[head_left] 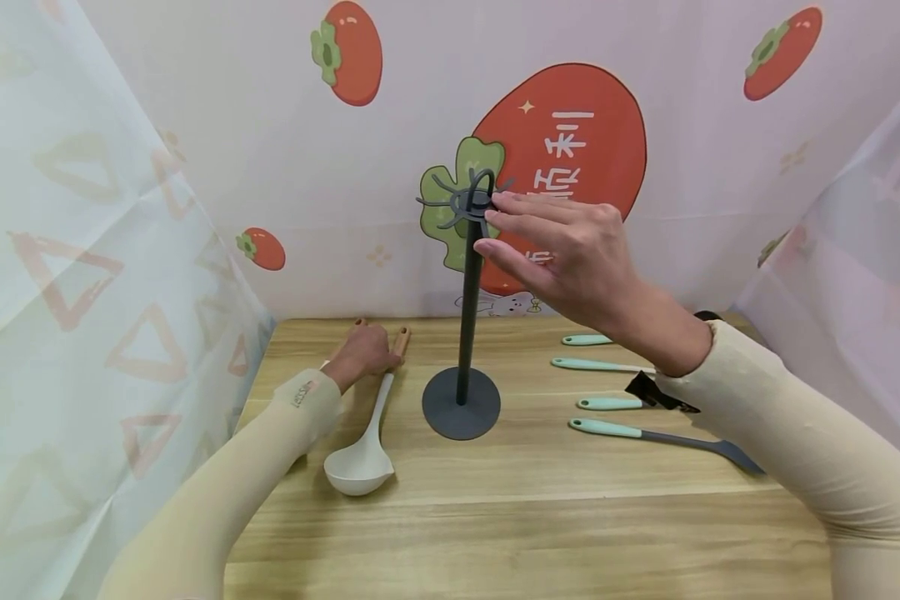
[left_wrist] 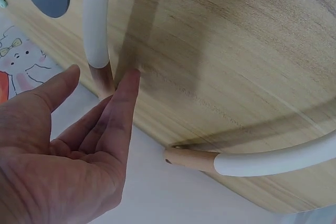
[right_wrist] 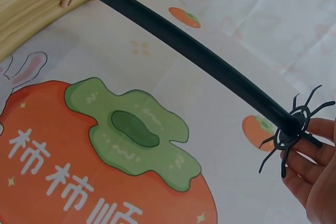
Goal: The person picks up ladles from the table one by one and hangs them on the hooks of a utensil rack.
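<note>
A dark grey utensil stand point(head_left: 467, 317) rises from a round base, with a ring of curved hooks and a loop at its top. My right hand point(head_left: 570, 250) is raised beside this top, its fingers extended. In the right wrist view, the fingertips point(right_wrist: 304, 166) are right at the hook ring point(right_wrist: 292, 127). Down at the table's far left, my left hand point(head_left: 363, 350) hovers by a white ladle point(head_left: 360, 462) with a wooden handle end. Its thumb and fingers are apart, fingertips close to that handle point(left_wrist: 101, 74). A second white utensil with a wooden end point(left_wrist: 191, 158) lies beyond, its head hidden.
Several utensils with mint-green handles point(head_left: 607, 427) lie in a row on the right of the wooden table point(head_left: 525, 533), some partly behind my right arm. One has a dark grey head point(head_left: 738, 456). A persimmon-printed cloth point(head_left: 390, 167) stands behind and at both sides.
</note>
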Demonstrator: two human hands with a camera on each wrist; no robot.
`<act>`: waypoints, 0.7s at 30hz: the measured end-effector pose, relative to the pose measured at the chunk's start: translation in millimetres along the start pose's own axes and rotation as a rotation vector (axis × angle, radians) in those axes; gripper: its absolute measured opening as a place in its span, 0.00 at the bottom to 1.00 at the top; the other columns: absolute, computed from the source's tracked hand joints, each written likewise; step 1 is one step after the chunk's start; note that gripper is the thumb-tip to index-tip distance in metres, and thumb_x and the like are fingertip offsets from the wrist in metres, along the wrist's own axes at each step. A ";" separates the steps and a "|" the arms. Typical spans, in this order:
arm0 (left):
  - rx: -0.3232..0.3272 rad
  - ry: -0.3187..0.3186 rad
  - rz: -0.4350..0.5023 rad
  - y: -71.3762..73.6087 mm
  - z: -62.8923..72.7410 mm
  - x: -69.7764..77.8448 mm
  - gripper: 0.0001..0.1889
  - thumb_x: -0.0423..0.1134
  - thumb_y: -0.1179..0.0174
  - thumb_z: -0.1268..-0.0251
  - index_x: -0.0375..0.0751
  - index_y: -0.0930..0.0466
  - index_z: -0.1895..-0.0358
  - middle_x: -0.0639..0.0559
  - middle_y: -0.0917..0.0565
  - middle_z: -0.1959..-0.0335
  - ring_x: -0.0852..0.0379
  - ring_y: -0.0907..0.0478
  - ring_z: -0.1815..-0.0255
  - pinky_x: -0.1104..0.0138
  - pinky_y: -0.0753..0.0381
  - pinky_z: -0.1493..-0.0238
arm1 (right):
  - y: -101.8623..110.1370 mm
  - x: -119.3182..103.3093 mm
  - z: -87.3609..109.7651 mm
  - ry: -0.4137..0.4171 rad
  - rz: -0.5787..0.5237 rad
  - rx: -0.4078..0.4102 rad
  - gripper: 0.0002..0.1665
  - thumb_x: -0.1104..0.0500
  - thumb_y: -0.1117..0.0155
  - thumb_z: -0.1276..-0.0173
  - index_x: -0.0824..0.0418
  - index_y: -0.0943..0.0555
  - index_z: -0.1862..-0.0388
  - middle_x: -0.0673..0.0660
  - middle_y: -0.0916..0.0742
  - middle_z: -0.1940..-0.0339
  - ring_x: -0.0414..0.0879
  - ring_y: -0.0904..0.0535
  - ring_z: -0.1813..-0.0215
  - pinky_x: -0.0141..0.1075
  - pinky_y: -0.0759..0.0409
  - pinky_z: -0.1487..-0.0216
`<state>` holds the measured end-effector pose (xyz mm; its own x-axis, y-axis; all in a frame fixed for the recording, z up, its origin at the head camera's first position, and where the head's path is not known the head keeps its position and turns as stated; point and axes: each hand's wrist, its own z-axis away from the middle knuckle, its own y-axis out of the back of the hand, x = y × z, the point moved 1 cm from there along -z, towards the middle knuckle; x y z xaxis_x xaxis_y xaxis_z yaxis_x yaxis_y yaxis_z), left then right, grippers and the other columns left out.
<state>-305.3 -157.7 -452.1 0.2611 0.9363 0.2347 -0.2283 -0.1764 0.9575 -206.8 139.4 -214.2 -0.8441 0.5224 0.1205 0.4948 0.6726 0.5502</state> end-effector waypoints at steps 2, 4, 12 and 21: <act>0.009 -0.003 -0.009 0.1 0.2 0.9 0.29 0.45 0.33 0.32 0.46 0.38 0.89 0.56 0.36 0.86 0.57 0.38 0.82 0.49 0.28 0.28 | -1.1 -0.1 -0.3 -0.008 0.003 0.010 0.22 0.54 0.20 0.34 0.68 0.09 0.49 0.67 0.09 0.50 0.61 0.09 0.47 0.49 0.11 0.66; 0.013 -0.002 -0.006 0.7 0.4 2.7 0.27 0.45 0.32 0.33 0.45 0.36 0.86 0.53 0.31 0.82 0.55 0.33 0.79 0.46 0.35 0.21 | -1.9 -0.4 -0.7 -0.013 0.007 0.019 0.21 0.54 0.20 0.35 0.68 0.09 0.49 0.67 0.09 0.50 0.60 0.09 0.47 0.48 0.12 0.68; 0.012 0.040 0.008 -0.4 -0.4 7.5 0.20 0.42 0.30 0.36 0.45 0.30 0.81 0.48 0.20 0.75 0.52 0.24 0.73 0.50 0.16 0.46 | -6.1 -3.3 -1.7 -0.031 0.009 0.039 0.20 0.55 0.21 0.34 0.68 0.09 0.50 0.67 0.09 0.50 0.61 0.10 0.47 0.52 0.10 0.60; 0.011 0.078 0.047 -6.7 -6.2 6.8 0.15 0.39 0.28 0.38 0.42 0.26 0.76 0.49 0.20 0.76 0.51 0.23 0.72 0.58 0.19 0.57 | -7.6 -6.2 -2.5 -0.046 0.038 0.032 0.20 0.54 0.23 0.31 0.67 0.09 0.48 0.67 0.09 0.50 0.61 0.10 0.46 0.56 0.12 0.46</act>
<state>-307.9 -148.3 -458.0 0.1765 0.9477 0.2660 -0.2282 -0.2234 0.9476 -205.8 129.8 -217.1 -0.8145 0.5711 0.1025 0.5336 0.6679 0.5188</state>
